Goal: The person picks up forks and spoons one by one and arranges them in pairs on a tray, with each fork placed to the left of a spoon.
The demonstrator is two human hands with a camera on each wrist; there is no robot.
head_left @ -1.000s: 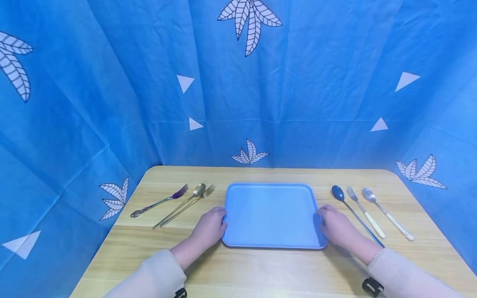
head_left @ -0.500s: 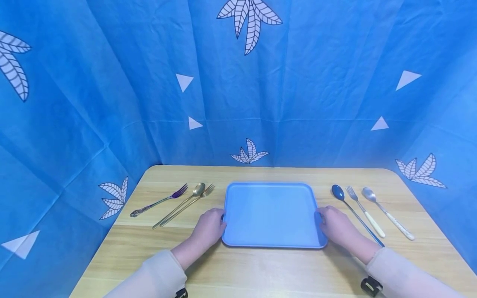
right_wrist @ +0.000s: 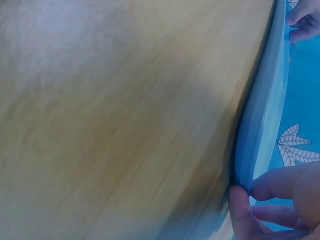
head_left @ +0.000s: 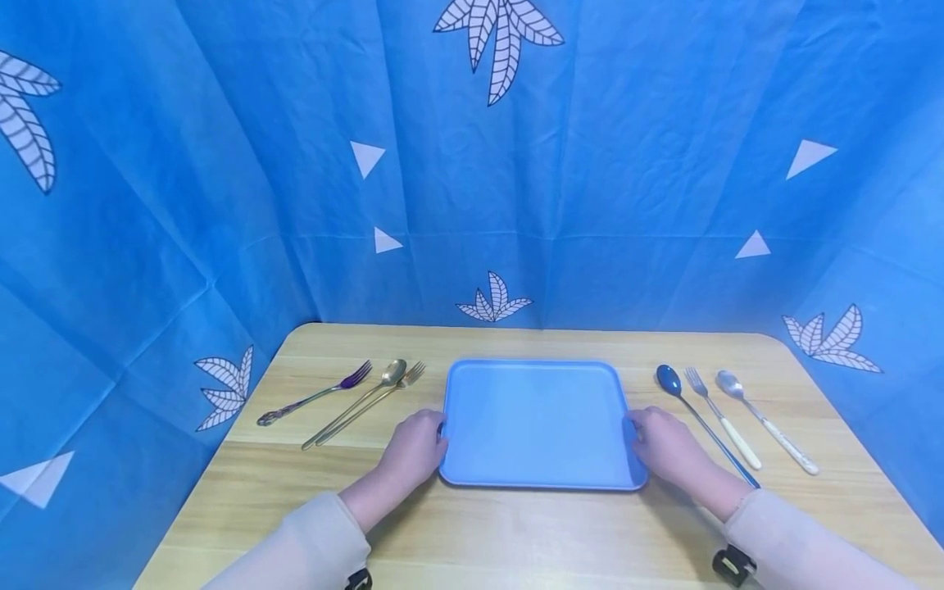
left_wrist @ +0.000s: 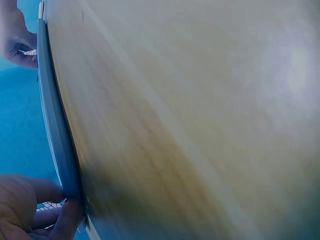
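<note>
A flat blue rectangular tray (head_left: 542,426) lies level over the middle of the table, with nothing on it. My left hand (head_left: 416,442) grips its left short edge, and my right hand (head_left: 667,442) grips the right one. In the left wrist view, the thumb and fingers of the left hand (left_wrist: 30,210) pinch the rim at a corner. The right wrist view has the right hand (right_wrist: 285,200) pinching the opposite rim the same way, thumb low beside the table. Part of the fingers is hidden behind the tray's edge in the head view.
Left of the tray lie a purple fork (head_left: 356,377), a gold spoon (head_left: 394,372) and a gold fork (head_left: 411,376). On the right are a dark blue spoon (head_left: 669,379), a white-handled fork (head_left: 740,442) and a white-handled spoon (head_left: 730,383). A blue curtain (head_left: 627,180) surrounds the wooden table (head_left: 531,541).
</note>
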